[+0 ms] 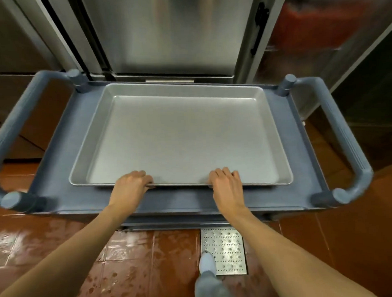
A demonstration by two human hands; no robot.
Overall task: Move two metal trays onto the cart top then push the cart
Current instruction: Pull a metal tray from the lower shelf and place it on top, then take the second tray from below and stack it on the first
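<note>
A large empty metal tray (178,135) lies flat on the top of a blue-grey plastic cart (61,122). A second rim edge shows just under its near side, so it may rest on another tray; I cannot tell for sure. My left hand (130,185) grips the tray's near rim left of centre, fingers curled over the edge. My right hand (225,183) grips the same rim right of centre. The cart has looped handles at the left end (12,134) and the right end (340,128).
A stainless steel cabinet door (163,33) stands right behind the cart, with a black handle (258,29) to its right. The floor is wet red-brown tile with a perforated metal drain cover (224,250). My foot (206,262) is beside the drain. Steel units flank both sides.
</note>
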